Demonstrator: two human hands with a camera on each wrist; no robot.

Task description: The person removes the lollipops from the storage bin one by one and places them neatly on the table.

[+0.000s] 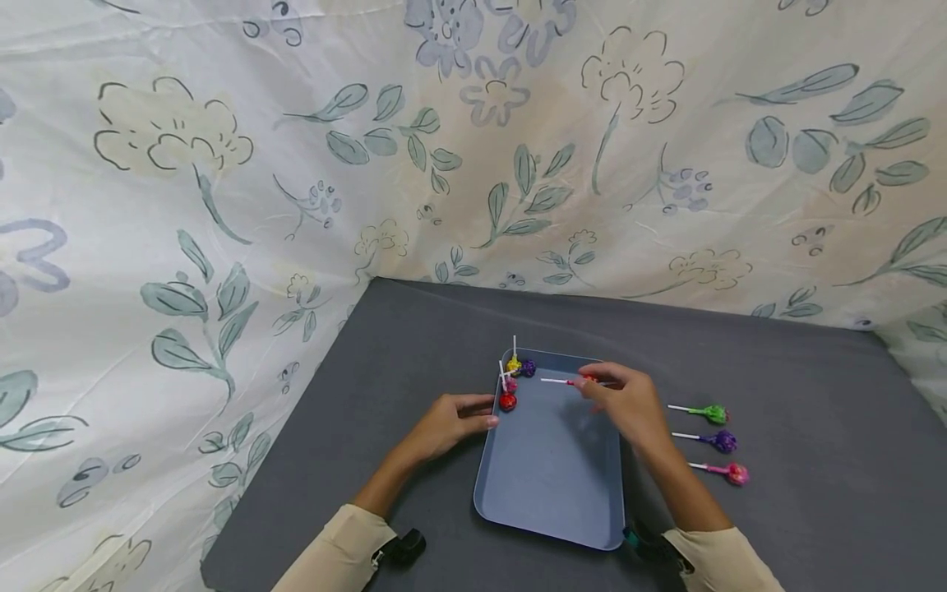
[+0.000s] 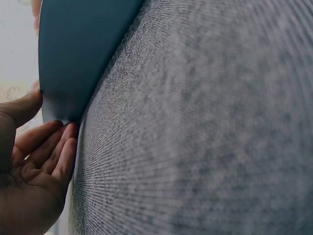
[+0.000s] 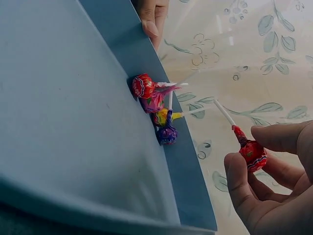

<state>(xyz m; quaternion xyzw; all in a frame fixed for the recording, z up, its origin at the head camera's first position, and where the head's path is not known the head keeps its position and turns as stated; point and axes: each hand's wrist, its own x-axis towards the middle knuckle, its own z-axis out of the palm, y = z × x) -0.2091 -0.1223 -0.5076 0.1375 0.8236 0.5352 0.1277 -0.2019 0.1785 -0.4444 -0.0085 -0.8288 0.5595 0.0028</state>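
Note:
A red-wrapped lollipop [image 3: 253, 155] is pinched between the thumb and fingers of my right hand [image 1: 623, 403], over the far right part of the blue-grey tray [image 1: 547, 481]. Its white stick points left in the head view. My left hand [image 1: 453, 423] touches the tray's left side, thumb and fingers apart and fairly straight. Along the tray's far left side lie a yellow lollipop [image 1: 514, 365], a purple lollipop [image 1: 528, 368], a pink lollipop [image 1: 510, 384] and a red lollipop [image 1: 507, 401]. Some of their sticks rise past the rim.
Right of the tray, a green lollipop [image 1: 714, 413], a dark purple lollipop [image 1: 723, 441] and a pink-red lollipop [image 1: 736, 474] lie in a column on the grey table [image 1: 806, 395]. Their sticks point left. Floral fabric [image 1: 473, 164] hangs behind the table and along its left.

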